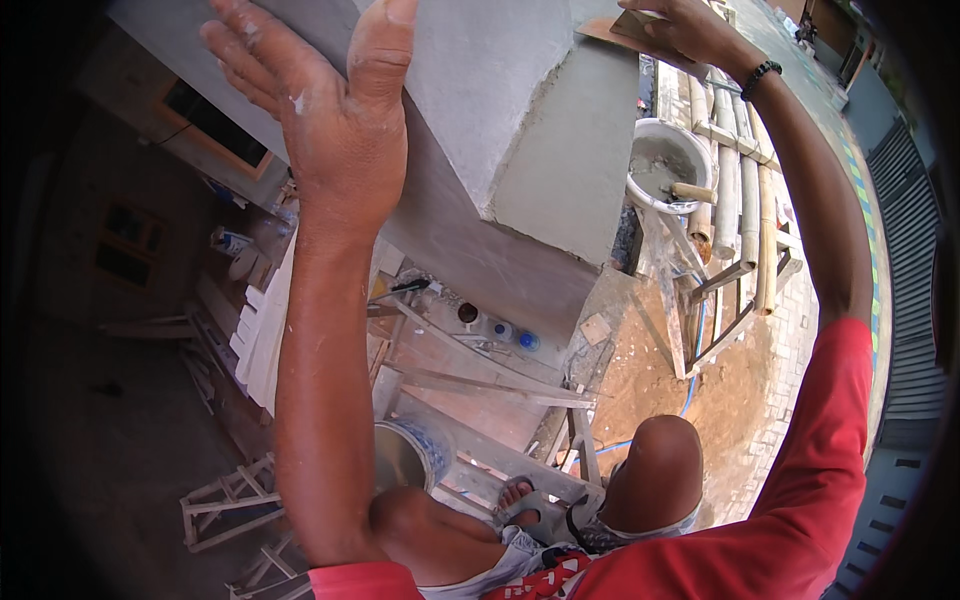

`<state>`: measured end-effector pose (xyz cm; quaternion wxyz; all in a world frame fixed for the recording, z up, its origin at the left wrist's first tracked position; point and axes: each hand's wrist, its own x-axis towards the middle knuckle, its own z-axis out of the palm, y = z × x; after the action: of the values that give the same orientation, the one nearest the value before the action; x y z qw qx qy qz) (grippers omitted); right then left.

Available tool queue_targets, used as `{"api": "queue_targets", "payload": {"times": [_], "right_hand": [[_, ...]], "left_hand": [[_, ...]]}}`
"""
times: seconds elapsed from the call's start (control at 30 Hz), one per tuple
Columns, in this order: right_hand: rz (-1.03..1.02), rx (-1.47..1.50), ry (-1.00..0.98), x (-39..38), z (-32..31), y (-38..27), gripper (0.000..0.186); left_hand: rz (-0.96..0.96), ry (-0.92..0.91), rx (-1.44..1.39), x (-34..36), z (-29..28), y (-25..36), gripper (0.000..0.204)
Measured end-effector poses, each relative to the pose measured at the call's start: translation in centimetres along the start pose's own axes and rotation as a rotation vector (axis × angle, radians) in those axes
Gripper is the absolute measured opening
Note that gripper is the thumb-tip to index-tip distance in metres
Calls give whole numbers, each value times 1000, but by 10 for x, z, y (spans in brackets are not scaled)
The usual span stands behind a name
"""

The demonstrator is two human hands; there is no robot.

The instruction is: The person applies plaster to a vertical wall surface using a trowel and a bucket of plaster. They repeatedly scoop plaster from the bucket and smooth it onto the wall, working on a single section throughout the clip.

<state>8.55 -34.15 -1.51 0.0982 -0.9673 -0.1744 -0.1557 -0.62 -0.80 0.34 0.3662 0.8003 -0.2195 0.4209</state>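
Grey cement-rendered concrete block [520, 110], a large projecting mass with smooth plastered faces, fills the upper centre of the frame and extends from the top edge down to mid-frame. Its lower right face shows darker, rougher plaster than the pale left face.

Left hand [320, 110] lies at the upper left of the frame, palm flat against the pale face of the block. Its fingers [250, 55] are fully spread and hold nothing; the thumb points upward along the block's edge.

Right hand [680, 30] sits at the top right of the frame, above the block's upper corner. Its fingers are closed around a flat brown wooden float [610, 32], pressed against the top of the block. A black bead bracelet [760, 75] circles the wrist.

White round bucket [668, 165], holding grey mortar and a wooden-handled tool, stands right of the block on bamboo scaffold poles [735, 170]. Both knees appear at the lower centre, with red sleeves at the lower edge.
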Motion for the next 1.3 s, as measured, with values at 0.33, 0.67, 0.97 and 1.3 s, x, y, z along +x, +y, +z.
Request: {"api": "queue_targets", "payload": {"times": [0.33,0.67,0.97,1.3], "right_hand": [[138,-29,-91,12,-18,-13,29],[169,-326,-121,35,12,28,31],[30,-161,51,24,38,50,35],[-60,-171,92,21,52,58,44]], "left_hand": [[24,-12,-28,0,4,-2,111],[-15,48,121,-1,12,-12,97],[49,92,158,3,5,-19,100],[-20,56,96,2,5,-12,99]]}}
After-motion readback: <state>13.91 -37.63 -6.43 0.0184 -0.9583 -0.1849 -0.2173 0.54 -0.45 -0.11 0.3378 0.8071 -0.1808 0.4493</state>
